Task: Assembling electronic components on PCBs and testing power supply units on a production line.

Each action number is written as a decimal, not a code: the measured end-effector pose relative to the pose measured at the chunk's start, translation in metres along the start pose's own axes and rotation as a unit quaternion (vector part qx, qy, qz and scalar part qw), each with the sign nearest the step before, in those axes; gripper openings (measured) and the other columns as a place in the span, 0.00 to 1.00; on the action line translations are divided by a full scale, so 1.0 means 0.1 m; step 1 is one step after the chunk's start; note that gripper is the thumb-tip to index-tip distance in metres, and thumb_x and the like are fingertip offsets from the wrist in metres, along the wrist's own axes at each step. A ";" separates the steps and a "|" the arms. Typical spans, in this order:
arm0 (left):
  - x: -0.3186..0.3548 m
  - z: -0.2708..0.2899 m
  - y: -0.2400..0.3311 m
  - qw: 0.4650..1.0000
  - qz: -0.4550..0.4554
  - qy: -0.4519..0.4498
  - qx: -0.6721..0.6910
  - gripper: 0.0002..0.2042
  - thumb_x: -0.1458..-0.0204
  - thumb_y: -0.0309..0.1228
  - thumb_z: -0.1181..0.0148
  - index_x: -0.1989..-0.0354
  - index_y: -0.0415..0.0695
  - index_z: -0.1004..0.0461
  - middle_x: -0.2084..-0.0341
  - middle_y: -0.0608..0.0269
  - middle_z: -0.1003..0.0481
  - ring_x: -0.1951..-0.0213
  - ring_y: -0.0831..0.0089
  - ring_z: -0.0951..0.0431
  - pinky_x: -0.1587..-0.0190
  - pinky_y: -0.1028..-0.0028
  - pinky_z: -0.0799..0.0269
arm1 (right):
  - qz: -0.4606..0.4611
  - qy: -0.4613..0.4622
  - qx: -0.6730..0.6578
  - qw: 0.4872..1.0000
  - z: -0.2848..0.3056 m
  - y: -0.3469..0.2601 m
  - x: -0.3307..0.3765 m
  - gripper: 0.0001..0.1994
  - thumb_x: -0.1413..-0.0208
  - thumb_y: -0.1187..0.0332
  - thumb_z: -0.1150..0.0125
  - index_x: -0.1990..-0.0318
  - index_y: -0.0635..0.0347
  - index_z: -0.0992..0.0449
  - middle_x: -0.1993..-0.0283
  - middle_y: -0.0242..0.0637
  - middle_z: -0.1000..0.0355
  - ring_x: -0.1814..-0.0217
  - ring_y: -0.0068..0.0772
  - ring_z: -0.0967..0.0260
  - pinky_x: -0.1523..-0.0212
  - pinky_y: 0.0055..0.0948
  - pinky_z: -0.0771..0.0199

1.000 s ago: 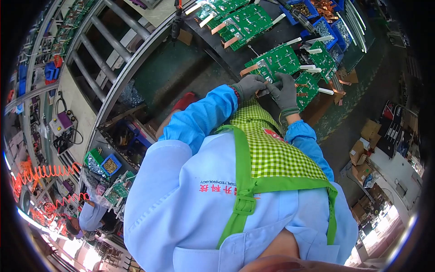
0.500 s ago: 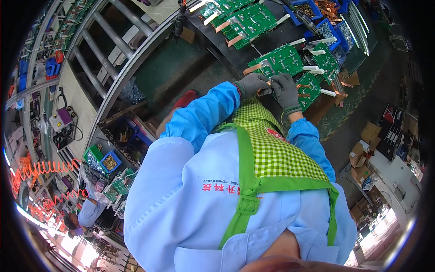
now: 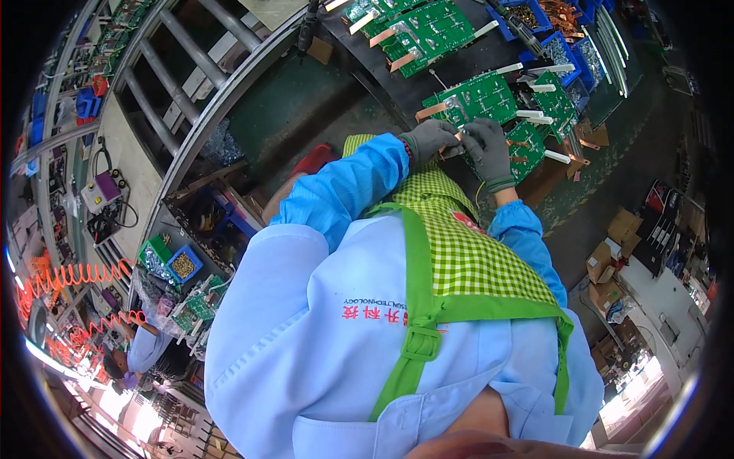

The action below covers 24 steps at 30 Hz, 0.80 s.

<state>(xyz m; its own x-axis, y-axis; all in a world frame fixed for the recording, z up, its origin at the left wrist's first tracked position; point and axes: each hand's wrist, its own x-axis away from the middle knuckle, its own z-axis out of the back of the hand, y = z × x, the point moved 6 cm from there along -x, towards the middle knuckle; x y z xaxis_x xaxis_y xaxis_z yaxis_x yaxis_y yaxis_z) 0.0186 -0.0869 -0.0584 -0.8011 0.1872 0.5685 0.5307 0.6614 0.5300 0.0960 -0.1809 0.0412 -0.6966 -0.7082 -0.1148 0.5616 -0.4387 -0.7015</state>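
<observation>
My left hand, in a dark grey glove, is closed at the near edge of a green circuit board. Facing it, my right hand, gloved alike, has its fingers bent in a pinch. A short copper strip shows between the fingertips of both hands; its ends are hidden by the gloves. Another copper strip juts from the board's left edge, just above my left hand. Beside my right hand lies a smaller green board with copper strips and a white bar.
More green boards lie on the dark worktop farther off. Blue bins of small hardware and copper parts stand at the far right. A power screwdriver hangs near the metal-framed roller conveyor. A person is at lower left.
Both hands stay close together at the board's near edge, with a small shift of the right hand's fingers. The whole view has moved slightly.
</observation>
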 end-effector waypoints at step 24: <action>0.30 0.48 -0.28 0.998 0.065 0.019 -0.003 0.09 0.43 0.24 0.46 0.55 0.39 0.30 0.65 0.58 0.26 0.61 0.69 0.22 0.58 0.72 0.24 | -0.094 0.178 0.147 0.969 1.32 -0.06 0.47 0.13 0.49 0.63 0.35 0.59 0.58 0.25 0.55 0.39 0.28 0.57 0.38 0.28 0.57 0.34 0.28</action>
<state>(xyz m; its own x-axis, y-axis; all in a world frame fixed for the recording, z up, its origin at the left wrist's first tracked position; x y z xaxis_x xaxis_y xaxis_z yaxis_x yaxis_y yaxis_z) -0.0339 -0.0652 -0.0865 -0.7148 0.2434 0.6556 0.6308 0.6291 0.4542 0.1190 -0.2848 0.1331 -0.8787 -0.3892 -0.2763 0.4773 -0.7166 -0.5086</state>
